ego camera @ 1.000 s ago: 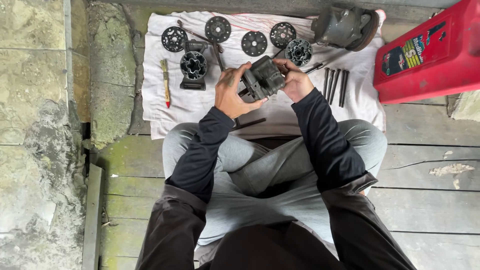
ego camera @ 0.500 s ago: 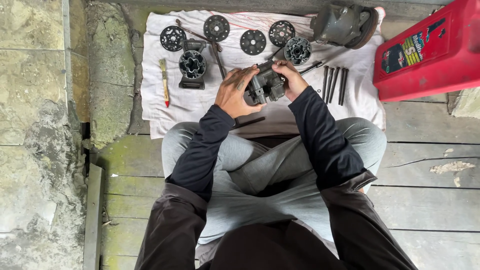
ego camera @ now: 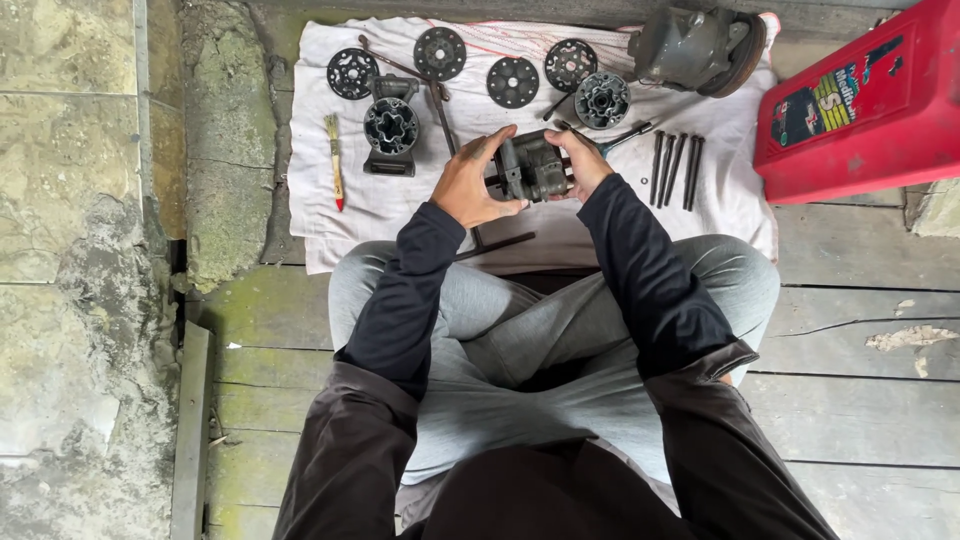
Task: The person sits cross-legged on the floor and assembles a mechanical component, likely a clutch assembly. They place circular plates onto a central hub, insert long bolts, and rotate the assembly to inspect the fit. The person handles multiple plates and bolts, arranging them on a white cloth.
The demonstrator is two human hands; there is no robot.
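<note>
On the white cloth (ego camera: 380, 215) spread over the wooden plank floor (ego camera: 860, 400), a small paintbrush with a red-tipped handle (ego camera: 334, 160) lies at the left, beside a dark ribbed metal housing (ego camera: 390, 135) and a row of round perforated metal discs (ego camera: 512, 82). The left hand (ego camera: 472, 185) and right hand (ego camera: 583, 160) together hold a dark grey blocky metal part (ego camera: 532, 168) above the cloth, each grip closed around one side of it. Further right lie four long dark bolts (ego camera: 675, 168), then a red plastic canister (ego camera: 865, 105).
</note>
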